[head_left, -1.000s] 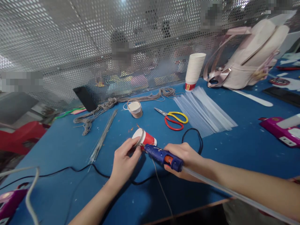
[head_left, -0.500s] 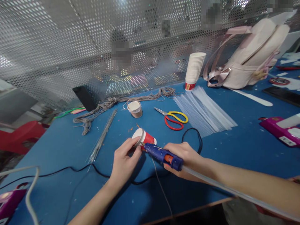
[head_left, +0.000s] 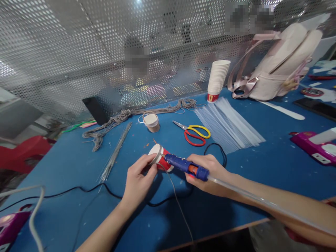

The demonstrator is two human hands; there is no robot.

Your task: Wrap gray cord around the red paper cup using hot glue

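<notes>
My left hand (head_left: 141, 176) is closed on a red and white paper cup (head_left: 168, 165), which lies tilted on its side just above the table. Grey cord (head_left: 174, 190) runs around the cup near its white end and trails down toward the table's front edge. A blue hot glue gun (head_left: 183, 165) is gripped in my right hand (head_left: 208, 175), its nozzle at the cord on the cup's side. From its back end a long clear glue stick (head_left: 236, 189) sticks out over my right forearm.
Scissors (head_left: 193, 133), a small cord-wrapped cup (head_left: 151, 122) and thin wires (head_left: 115, 154) lie beyond my hands. Clear strips (head_left: 229, 126), stacked paper cups (head_left: 219, 80) and a backpack (head_left: 275, 70) stand right. A black cable (head_left: 81, 189) crosses the table. Behind is a perforated metal screen (head_left: 105, 52).
The glue gun has moved slightly up and to the right, its nozzle now higher on the cup. More of the cord shows below the cup. My left hand has barely moved.
</notes>
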